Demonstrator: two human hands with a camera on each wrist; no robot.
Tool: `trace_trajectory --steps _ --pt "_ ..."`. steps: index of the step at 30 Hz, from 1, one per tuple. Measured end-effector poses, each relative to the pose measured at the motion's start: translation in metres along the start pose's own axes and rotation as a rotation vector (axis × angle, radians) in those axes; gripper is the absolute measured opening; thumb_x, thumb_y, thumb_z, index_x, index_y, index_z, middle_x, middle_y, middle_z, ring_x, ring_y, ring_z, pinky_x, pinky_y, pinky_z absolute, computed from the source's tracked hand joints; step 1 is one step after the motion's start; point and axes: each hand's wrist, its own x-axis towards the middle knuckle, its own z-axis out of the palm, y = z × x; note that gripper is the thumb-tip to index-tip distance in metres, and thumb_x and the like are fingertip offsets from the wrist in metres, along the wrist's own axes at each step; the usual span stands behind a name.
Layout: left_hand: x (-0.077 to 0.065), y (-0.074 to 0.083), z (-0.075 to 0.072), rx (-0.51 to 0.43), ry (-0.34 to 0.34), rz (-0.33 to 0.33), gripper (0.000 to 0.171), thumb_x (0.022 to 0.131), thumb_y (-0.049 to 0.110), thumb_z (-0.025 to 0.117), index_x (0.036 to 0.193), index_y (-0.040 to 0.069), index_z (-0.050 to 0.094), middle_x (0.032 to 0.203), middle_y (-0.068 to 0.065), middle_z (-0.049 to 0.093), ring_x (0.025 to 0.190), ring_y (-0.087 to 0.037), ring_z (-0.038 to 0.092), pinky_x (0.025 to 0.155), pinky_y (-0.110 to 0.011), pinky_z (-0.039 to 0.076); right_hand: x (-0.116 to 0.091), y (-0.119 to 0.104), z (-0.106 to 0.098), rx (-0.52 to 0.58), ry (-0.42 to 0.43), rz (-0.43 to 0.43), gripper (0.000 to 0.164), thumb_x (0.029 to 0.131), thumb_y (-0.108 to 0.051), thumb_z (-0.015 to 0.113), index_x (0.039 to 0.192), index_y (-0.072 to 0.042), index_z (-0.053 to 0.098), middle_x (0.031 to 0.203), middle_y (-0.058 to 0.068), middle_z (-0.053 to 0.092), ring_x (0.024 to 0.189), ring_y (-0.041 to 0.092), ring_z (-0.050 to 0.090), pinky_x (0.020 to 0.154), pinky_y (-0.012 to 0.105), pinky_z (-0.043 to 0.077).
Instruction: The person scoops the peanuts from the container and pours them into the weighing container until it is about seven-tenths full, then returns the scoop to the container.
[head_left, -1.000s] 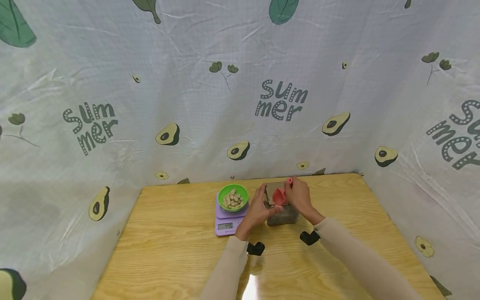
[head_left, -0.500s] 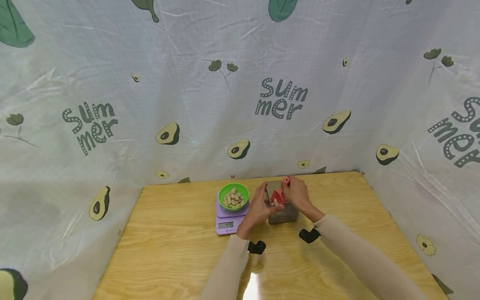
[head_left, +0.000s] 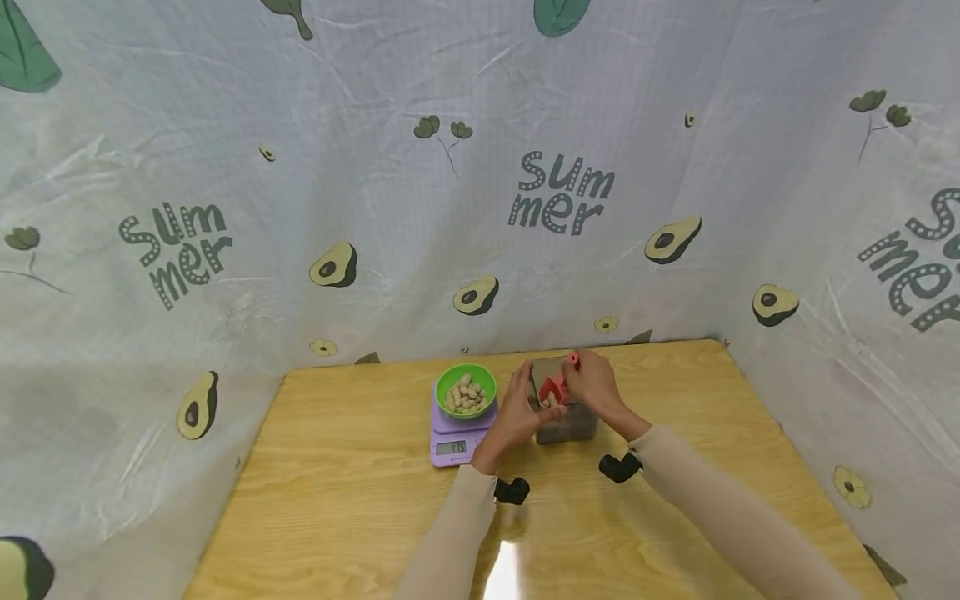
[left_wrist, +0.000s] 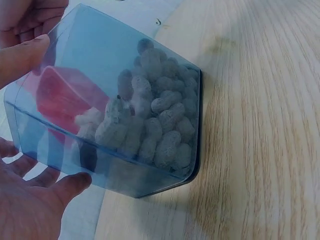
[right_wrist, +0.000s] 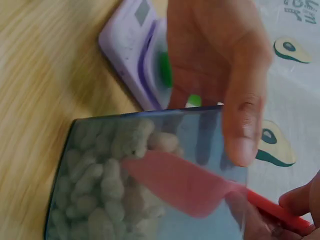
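In the head view, a clear plastic container stands on the table, partly filled with unshelled peanuts. My left hand grips its left side near the rim, thumb against the front wall and fingers along the side. Inside the container, a red scoop dips into the peanuts, with a few at its mouth. The scoop's handle is held by my right hand at the container's upper right. Part of the right hand's grip is out of frame in the right wrist view.
Left of the container, a green bowl of peanuts sits on a purple kitchen scale with a lit display. The wooden table meets a white patterned sheet at its back edge.
My right hand has shifted slightly left, and the scoop has tilted and moved left and lower among the peanuts. The left hand keeps its grip on the container.
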Motion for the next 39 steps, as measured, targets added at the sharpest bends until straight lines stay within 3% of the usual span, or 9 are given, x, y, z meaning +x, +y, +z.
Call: trace_trajectory --steps 6,7,11,13,19,21,24,33,39 --pt "-0.002 0.0 -0.001 -0.002 -0.01 -0.02 0.105 0.081 0.047 0.078 0.159 0.022 0.013 0.164 -0.01 0.019 0.148 -0.035 0.029 0.114 -0.057 0.033 0.006 -0.001 -0.01 0.379 -0.025 0.315 0.03 0.103 -0.02 0.047 0.11 0.006 0.061 0.08 0.01 0.066 0.069 0.02 0.073 0.063 0.027 0.059" --pt "-0.002 0.0 -0.001 -0.005 -0.009 -0.021 0.104 0.081 0.047 0.078 0.159 0.022 0.014 0.164 -0.01 0.019 0.148 -0.035 0.028 0.114 -0.057 0.033 0.006 -0.001 -0.009 0.387 -0.027 0.324 0.03 0.103 -0.02 0.047 0.111 0.006 0.061 0.081 0.01 0.066 0.07 0.02 0.073 0.065 0.027 0.059" --pt "-0.001 0.001 -0.001 0.01 -0.006 -0.01 0.105 0.081 0.048 0.078 0.159 0.02 0.014 0.164 -0.011 0.019 0.147 -0.035 0.029 0.114 -0.056 0.034 0.003 -0.001 -0.004 0.157 -0.032 0.171 0.03 0.103 -0.022 0.049 0.1 0.004 0.063 0.076 0.012 0.066 0.06 0.017 0.065 0.054 0.027 0.052" --pt "-0.001 0.001 -0.001 0.016 -0.005 -0.001 0.106 0.08 0.047 0.078 0.159 0.019 0.014 0.164 -0.011 0.019 0.147 -0.036 0.03 0.113 -0.056 0.035 0.002 0.0 -0.002 0.106 -0.025 0.14 0.03 0.102 -0.023 0.05 0.097 0.003 0.064 0.075 0.012 0.066 0.059 0.017 0.064 0.051 0.027 0.049" --pt "-0.002 0.0 -0.002 -0.025 -0.01 -0.034 0.105 0.081 0.044 0.079 0.159 0.017 0.014 0.164 -0.011 0.018 0.148 -0.037 0.027 0.113 -0.058 0.033 0.003 0.004 -0.009 0.541 -0.021 0.393 0.033 0.104 -0.021 0.047 0.118 0.007 0.058 0.075 0.004 0.066 0.066 0.012 0.071 0.073 0.031 0.06" --pt "-0.002 0.0 -0.003 -0.03 -0.007 -0.047 0.105 0.081 0.044 0.079 0.159 0.017 0.014 0.165 -0.01 0.017 0.148 -0.037 0.027 0.114 -0.058 0.032 0.004 0.006 -0.012 0.632 -0.029 0.427 0.037 0.105 -0.02 0.045 0.126 0.009 0.054 0.075 0.001 0.065 0.066 0.008 0.07 0.08 0.033 0.059" --pt "-0.002 0.001 -0.003 -0.024 -0.012 -0.051 0.105 0.082 0.044 0.078 0.16 0.019 0.013 0.165 -0.011 0.017 0.148 -0.037 0.027 0.113 -0.059 0.032 0.003 0.009 -0.016 0.695 -0.052 0.433 0.039 0.106 -0.02 0.044 0.131 0.009 0.05 0.077 0.0 0.065 0.068 0.007 0.07 0.085 0.034 0.057" --pt "-0.001 0.002 -0.003 -0.033 -0.04 -0.044 0.104 0.083 0.045 0.076 0.16 0.024 0.009 0.165 -0.011 0.015 0.15 -0.036 0.022 0.115 -0.058 0.03 -0.003 0.018 -0.025 0.924 -0.051 0.46 0.044 0.107 -0.017 0.039 0.142 0.01 0.037 0.079 -0.002 0.066 0.071 0.004 0.07 0.077 0.02 0.057" --pt "0.0 0.002 -0.005 -0.046 -0.045 -0.051 0.104 0.083 0.043 0.077 0.16 0.025 0.009 0.166 -0.01 0.015 0.15 -0.035 0.022 0.116 -0.057 0.029 -0.005 0.026 -0.027 1.056 -0.006 0.508 0.032 0.107 -0.019 0.041 0.13 0.003 0.047 0.077 -0.003 0.068 0.07 0.005 0.071 0.076 0.021 0.058"
